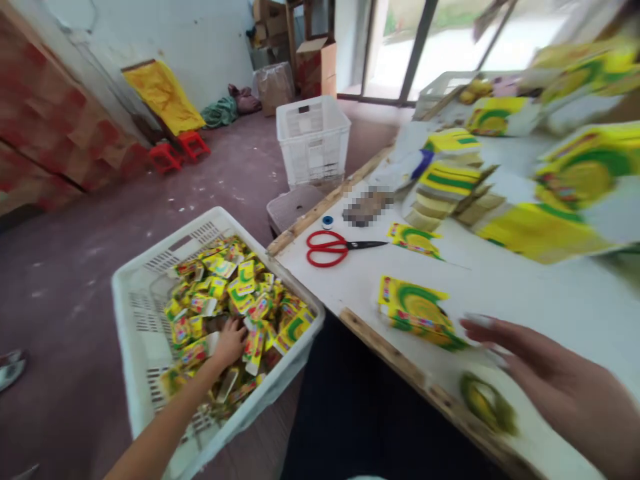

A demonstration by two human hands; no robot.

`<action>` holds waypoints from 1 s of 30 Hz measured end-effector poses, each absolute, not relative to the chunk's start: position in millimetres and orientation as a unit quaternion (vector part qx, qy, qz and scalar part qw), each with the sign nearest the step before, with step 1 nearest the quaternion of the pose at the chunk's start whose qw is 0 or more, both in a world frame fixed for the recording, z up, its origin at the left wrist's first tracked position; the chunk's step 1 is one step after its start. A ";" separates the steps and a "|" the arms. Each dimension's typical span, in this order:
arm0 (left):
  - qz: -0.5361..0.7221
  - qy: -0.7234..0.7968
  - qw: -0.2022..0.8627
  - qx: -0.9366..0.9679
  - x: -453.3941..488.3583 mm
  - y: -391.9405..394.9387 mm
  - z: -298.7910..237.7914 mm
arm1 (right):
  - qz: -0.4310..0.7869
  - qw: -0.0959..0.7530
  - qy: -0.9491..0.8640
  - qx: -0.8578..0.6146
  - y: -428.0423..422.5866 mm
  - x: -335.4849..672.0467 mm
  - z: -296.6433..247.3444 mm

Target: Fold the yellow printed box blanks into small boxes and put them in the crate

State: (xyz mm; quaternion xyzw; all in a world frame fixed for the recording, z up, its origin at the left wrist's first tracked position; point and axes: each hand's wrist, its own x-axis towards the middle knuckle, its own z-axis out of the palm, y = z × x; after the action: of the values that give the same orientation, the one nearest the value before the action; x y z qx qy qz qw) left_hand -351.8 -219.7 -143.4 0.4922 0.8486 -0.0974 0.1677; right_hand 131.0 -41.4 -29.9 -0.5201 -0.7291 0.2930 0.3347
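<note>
My left hand [233,343] reaches into a white plastic crate [123,300], down among a heap of yellow-and-green printed packets [245,280]. Its fingers look slightly apart; their tips are partly hidden by the packets, and no held thing shows. Over the white tabletop [505,277], my right hand [550,380] is open and blurred, with fingers stretched out and thumb apart. Just left of its fingertips lies a yellow-and-green printed carton [420,313]; whether they touch I cannot tell. A blurred greenish-yellow loop [487,403] lies below that hand near the table edge.
Red-handled scissors [327,249] and a small blue roll [327,221] lie by the table's left corner. Stacked yellow cartons [447,177] stand farther back. Another white crate [314,143] is on the floor beyond, with red stools [180,150] by the wall.
</note>
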 end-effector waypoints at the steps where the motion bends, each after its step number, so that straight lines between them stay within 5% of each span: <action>1: -0.089 0.842 0.176 0.502 -351.8 -222.3 -138.3 | 0.293 0.328 -0.737 -0.513 -38.2 126.9 -25.0; 7: -0.050 0.864 0.146 0.480 -361.7 -213.1 -98.9 | 0.266 0.317 -0.759 -0.503 -28.0 97.7 -7.1; 14: 0.040 0.869 0.067 0.488 -330.8 -183.3 -45.6 | 0.189 0.184 -0.792 -0.551 -36.9 61.8 5.2; 25: 0.306 0.743 0.143 0.578 -192.9 -128.0 2.1 | 0.203 0.261 -0.751 -0.572 -49.2 58.1 -7.3; 30: 0.433 0.670 0.256 0.547 -127.4 -127.6 13.3 | 0.252 0.331 -0.730 -0.542 -47.4 66.8 -2.0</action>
State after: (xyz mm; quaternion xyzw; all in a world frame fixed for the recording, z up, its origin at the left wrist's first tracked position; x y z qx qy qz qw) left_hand -127.4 -127.6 13.3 0.5470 0.6696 0.4325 0.2557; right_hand 66.8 -47.4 -2.0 -0.5419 -0.7302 0.2518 0.3314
